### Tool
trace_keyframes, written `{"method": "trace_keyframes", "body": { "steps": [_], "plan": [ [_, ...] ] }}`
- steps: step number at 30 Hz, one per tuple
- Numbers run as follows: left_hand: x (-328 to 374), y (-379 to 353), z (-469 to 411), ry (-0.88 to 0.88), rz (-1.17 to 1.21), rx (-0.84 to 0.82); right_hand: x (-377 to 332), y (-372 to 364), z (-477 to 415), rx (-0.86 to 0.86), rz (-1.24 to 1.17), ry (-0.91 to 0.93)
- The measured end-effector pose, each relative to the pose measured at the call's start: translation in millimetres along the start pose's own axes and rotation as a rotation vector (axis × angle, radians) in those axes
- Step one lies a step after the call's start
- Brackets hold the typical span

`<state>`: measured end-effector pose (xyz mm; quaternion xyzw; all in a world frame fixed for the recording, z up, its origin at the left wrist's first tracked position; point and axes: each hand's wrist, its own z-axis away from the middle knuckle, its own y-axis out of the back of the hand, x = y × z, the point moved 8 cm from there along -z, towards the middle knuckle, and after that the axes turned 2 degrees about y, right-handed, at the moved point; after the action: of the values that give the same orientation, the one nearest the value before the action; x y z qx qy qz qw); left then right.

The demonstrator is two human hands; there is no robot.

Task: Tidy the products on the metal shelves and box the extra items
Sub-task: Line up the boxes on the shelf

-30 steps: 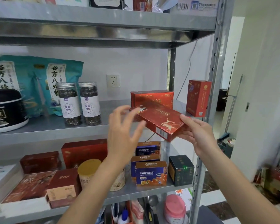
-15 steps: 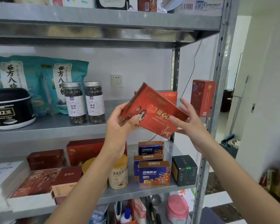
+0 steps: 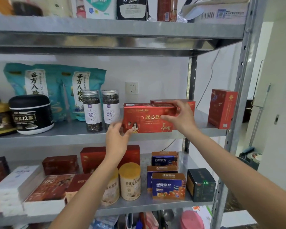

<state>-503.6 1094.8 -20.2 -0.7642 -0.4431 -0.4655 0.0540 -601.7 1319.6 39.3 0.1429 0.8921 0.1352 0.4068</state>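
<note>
Now, with my left hand (image 3: pixel 117 139) pinching the lower left corner and my right hand (image 3: pixel 180 119) gripping the right end of the red box (image 3: pixel 149 119), upright on the middle shelf (image 3: pixel 64 135) before a second red box (image 3: pixel 160 101), I would slide it back squarely.

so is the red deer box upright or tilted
Upright: the red deer box stands level on the middle shelf, printed front facing out.
</note>
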Motion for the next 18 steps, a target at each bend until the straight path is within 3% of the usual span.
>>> {"method": "trace_keyframes", "body": {
  "steps": [3, 7, 10, 14, 18],
  "plan": [
    [3.6, 3.7, -0.4, -0.074, -0.091, 0.014, 5.5, -12.2, -5.7, -0.014, 0.018, -0.012],
    [40.6, 3.0, 2.3, -0.437, -0.373, 0.089, 5.2, -21.7, -13.0, -0.016, 0.068, 0.011],
    [64.8, -16.9, -4.1, -0.641, -0.590, 0.042, 5.2, -31.5, -17.3, -0.035, 0.100, 0.022],
    [66.5, -42.3, -23.7, -0.659, -0.781, -0.073, 12.1, -31.2, -22.4, -0.050, 0.153, 0.062],
    [64.5, -46.6, -29.3, -0.658, -0.789, -0.035, 13.0, 6.3, -35.5, 0.165, 0.377, 0.197]
  ]
}}
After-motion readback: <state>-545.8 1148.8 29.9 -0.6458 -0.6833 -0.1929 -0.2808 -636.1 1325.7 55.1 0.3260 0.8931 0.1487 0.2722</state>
